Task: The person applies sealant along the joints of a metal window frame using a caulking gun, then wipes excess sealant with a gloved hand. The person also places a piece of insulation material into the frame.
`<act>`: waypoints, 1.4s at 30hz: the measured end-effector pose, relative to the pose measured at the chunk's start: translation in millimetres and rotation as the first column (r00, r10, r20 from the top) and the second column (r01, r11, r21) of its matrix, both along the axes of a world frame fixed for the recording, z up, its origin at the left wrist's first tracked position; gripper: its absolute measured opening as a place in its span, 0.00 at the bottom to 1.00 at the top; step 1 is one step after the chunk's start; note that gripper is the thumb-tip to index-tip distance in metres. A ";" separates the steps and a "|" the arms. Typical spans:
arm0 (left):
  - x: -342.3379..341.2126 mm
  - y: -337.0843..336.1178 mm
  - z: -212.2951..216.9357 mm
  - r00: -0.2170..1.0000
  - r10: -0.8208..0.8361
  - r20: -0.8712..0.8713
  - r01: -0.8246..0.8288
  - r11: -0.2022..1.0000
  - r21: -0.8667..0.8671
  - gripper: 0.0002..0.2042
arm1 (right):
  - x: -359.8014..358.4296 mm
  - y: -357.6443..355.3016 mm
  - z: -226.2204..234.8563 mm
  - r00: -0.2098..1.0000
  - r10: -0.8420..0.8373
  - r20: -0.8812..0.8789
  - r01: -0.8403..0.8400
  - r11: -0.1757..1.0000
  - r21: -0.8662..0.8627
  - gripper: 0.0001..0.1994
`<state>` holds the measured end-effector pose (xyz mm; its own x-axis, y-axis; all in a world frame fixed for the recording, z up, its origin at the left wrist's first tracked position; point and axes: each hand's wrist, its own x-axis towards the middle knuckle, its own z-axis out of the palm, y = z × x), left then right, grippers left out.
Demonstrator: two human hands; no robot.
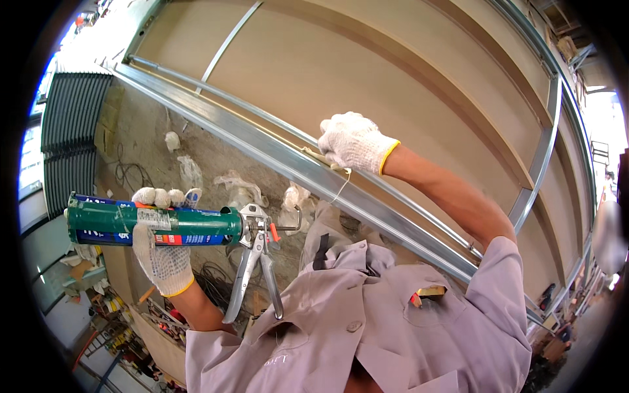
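Observation:
My left hand (159,259), in a white knit glove with a yellow cuff, is closed around the barrel of a green caulking gun (190,226). A blue printed sealant tube (98,237) sits in it, and its silver handle and trigger point down toward me. My right hand (357,143), gloved alike, is closed at the galvanized metal rail (282,157) along the edge of a large tan panel (314,72). Beside its fingers lies a pale strip (317,156), and a thin pale strand (341,186) hangs over the rail. What those fingers hold is hidden.
Tan ribs (426,72) and a metal crossbar (538,170) cross the panel. Crumpled plastic bags (239,183) and dark cables (216,281) lie on the floor below. Stacked dark metal lengths (75,124) stand at left, with cluttered tools (118,314) at lower left.

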<state>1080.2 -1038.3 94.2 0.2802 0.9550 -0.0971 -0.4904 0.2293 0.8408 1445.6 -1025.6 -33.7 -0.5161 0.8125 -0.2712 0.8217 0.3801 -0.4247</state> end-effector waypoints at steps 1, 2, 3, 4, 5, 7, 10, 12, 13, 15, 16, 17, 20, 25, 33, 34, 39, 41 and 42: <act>-4.0 2.0 -6.3 1.000 0.004 0.006 -0.004 1.000 -0.024 0.22 | -7.4 2.7 -11.9 0.990 0.093 0.107 -0.099 0.994 0.050 0.07; -4.9 3.9 -12.9 1.000 0.006 0.014 -0.006 0.999 -0.048 0.22 | -14.1 4.0 -20.0 0.984 0.112 0.141 -0.114 0.993 0.009 0.07; -6.2 5.1 -15.5 1.000 0.012 0.020 -0.011 0.998 -0.062 0.21 | -21.2 6.5 -22.7 0.976 0.133 0.174 -0.131 0.991 -0.022 0.07; -8.0 6.2 -18.5 1.000 0.023 0.014 -0.022 0.997 -0.077 0.21 | -27.9 7.4 -25.1 0.966 0.153 0.207 -0.145 0.988 -0.054 0.07; -9.5 7.1 -22.2 0.999 0.033 0.009 -0.032 0.995 -0.093 0.21 | -34.1 6.7 -27.3 0.971 0.127 0.204 -0.119 0.991 -0.053 0.07; -12.1 11.0 -31.7 0.999 0.029 0.038 -0.025 0.994 -0.108 0.21 | -45.0 10.3 -31.0 0.960 0.111 0.256 -0.078 0.988 -0.134 0.08; -16.0 14.0 -39.8 0.999 0.045 0.009 -0.043 0.993 -0.111 0.20 | -58.0 19.9 -33.6 0.939 0.110 0.325 -0.048 0.980 -0.193 0.09; -17.3 13.8 -43.2 0.999 0.033 0.033 -0.028 0.992 -0.120 0.21 | -64.8 22.7 -33.0 0.934 0.066 0.350 -0.006 0.985 -0.170 0.10; -14.8 12.1 -42.2 0.999 0.029 0.032 -0.025 0.992 -0.122 0.22 | -66.0 28.6 -32.9 0.933 0.071 0.352 0.027 0.964 -0.265 0.11; -12.5 9.8 -41.6 1.000 0.014 0.019 -0.011 0.993 -0.117 0.22 | -65.1 33.3 -27.5 0.942 -0.014 0.335 0.131 0.935 -0.329 0.12; -13.3 8.3 -42.2 1.000 0.009 0.023 -0.006 0.993 -0.116 0.22 | -65.2 34.2 -25.1 0.943 -0.059 0.328 0.182 0.916 -0.359 0.13; -14.3 6.3 -43.4 1.000 0.004 0.027 -0.001 0.993 -0.115 0.22 | -68.4 34.2 -26.7 0.937 -0.114 0.330 0.245 0.889 -0.388 0.14; -11.7 6.0 -49.6 1.000 -0.009 0.026 0.012 0.992 -0.125 0.23 | -62.8 33.7 -58.5 0.958 -0.071 0.277 0.199 0.863 -0.465 0.13; 1.1 3.7 -46.1 0.999 -0.036 0.033 0.040 0.992 -0.116 0.22 | -57.5 49.8 -115.3 0.871 0.398 0.289 -0.200 0.823 -0.532 0.12; -5.1 0.0 -61.6 0.998 -0.040 0.043 0.047 0.986 -0.159 0.24 | -47.2 24.8 -41.9 0.975 0.039 0.218 -0.001 0.985 -0.172 0.10; -5.9 0.3 -61.7 0.999 -0.037 0.036 0.043 0.985 -0.165 0.24 | -44.8 25.2 -31.9 0.967 0.083 0.239 -0.041 0.984 -0.176 0.09; -13.3 0.0 -65.1 1.000 -0.007 0.004 0.008 0.979 -0.202 0.22 | -28.1 18.7 -32.5 0.954 0.200 0.221 -0.192 0.980 -0.056 0.07; -13.1 0.5 -68.2 1.000 0.001 0.000 -0.001 0.977 -0.215 0.22 | -23.3 15.2 -38.5 0.965 0.205 0.164 -0.210 0.978 0.012 0.08; -13.1 1.2 -68.0 1.000 -0.005 0.002 0.006 0.977 -0.213 0.22 | -24.3 15.4 -38.2 0.962 0.209 0.177 -0.212 0.977 -0.006 0.08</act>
<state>1067.1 -1037.1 26.2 0.2857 0.9110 -0.2975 -0.4897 0.4056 0.7718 1421.3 -1010.2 -71.9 -0.6209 0.6947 -0.3631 0.7838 0.5568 -0.2750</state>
